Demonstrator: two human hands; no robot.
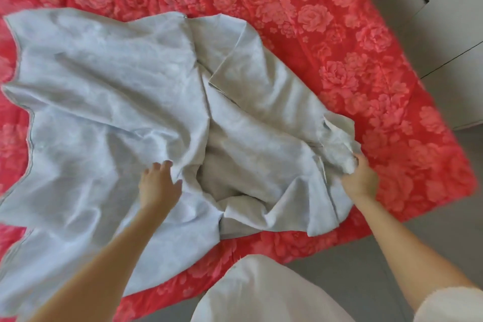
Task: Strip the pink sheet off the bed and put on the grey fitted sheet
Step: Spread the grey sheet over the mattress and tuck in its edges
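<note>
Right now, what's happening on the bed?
A person is laying out the grey sheet. Their right hand grips a bunched-up part of it, and their left hand rests on the cloth with the fingers spread. The sheet is crumpled and covers only part of the pink flowery sheet underneath.

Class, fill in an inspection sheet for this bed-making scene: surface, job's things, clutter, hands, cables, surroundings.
Surface: bed, under a flat pink cover with a floral print.
Job's things: grey sheet lies crumpled and partly folded over itself on the cover; not fitted over the one corner in view.
Clutter: nothing seen.
Hands: left hand rests on the sheet, fingers spread; right hand grips a bunched part of the sheet.
Cables: nothing seen.
Surroundings: grey floor; white cabinet beside the bed; the person's white garment in the foreground.
</note>
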